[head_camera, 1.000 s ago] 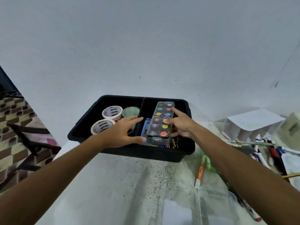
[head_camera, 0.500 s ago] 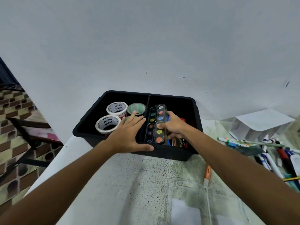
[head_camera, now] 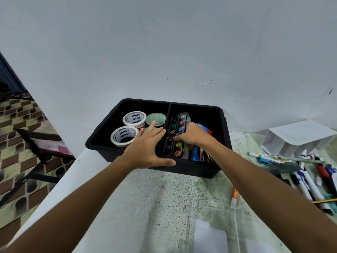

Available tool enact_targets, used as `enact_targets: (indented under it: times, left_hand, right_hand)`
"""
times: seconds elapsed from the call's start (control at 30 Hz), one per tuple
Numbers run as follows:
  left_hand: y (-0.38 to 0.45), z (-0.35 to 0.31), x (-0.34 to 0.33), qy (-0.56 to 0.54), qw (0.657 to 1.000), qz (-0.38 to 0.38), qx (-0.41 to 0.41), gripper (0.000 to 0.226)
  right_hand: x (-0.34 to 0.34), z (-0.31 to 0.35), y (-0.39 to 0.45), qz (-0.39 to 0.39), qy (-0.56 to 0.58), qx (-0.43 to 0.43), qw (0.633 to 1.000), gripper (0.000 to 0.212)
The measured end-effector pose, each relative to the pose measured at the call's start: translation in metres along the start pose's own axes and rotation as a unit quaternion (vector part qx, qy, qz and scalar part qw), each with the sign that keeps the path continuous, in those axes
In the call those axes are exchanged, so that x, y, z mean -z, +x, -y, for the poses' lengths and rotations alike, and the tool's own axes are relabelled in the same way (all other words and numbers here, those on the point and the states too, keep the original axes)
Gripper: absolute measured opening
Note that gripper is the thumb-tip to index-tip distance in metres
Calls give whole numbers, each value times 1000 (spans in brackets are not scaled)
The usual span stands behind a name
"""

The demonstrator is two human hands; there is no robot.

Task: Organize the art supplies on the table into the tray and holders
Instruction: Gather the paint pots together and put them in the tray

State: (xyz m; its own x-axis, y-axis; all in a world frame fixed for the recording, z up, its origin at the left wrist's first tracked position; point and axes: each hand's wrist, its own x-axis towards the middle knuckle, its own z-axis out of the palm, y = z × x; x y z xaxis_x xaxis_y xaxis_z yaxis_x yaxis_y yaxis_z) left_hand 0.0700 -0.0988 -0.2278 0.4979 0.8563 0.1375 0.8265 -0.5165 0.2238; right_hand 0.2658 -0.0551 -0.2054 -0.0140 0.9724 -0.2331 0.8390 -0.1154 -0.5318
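Note:
A black divided tray (head_camera: pixel 221 125) stands at the table's far edge against the wall. Its left compartment holds two white tape rolls (head_camera: pixel 124 136) and a green one (head_camera: pixel 156 119). A watercolour palette (head_camera: pixel 175 136) with round colour pans lies in the right compartment along the divider, on top of blue and dark flat packs (head_camera: pixel 204 154). My right hand (head_camera: pixel 193 134) holds the palette, thumb on its lid and fingers curled over its right edge. My left hand (head_camera: pixel 147 148) lies flat with straight fingers across the tray's front rim, thumb stretched along the rim.
A white paper-covered holder (head_camera: pixel 299 137) sits at the right. Several markers and pens (head_camera: pixel 308 178) lie scattered in front of it. An orange pen (head_camera: pixel 234 197) and a clear plastic lid (head_camera: pixel 217 227) lie on the speckled table near me. The table drops off at left.
The palette went from raised over the tray down into the right compartment beside the divider. My left hand settled onto the tray's front rim.

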Motion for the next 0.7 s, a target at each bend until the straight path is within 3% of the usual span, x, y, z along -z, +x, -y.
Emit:
enact_targets:
  times: [0.17,0.33,0.5,0.7]
  left_hand:
    - [0,-2,0,-5,1000,-2,0,131]
    - [0,-1,0,-3,1000,-4,1,132]
    - [0,-1,-1,-1,1000,-9,2,132]
    - [1,0,-1,-10,1000,-10,7,134]
  right_hand:
    - [0,-3,5,-13,-96,0,995,55]
    - [-8,-19,7,24,-134,0,991,40]
    - [-13,-18,0,-40,-185,49,981,52]
    - [-15,-15,-8,43,-213,117,969,42]
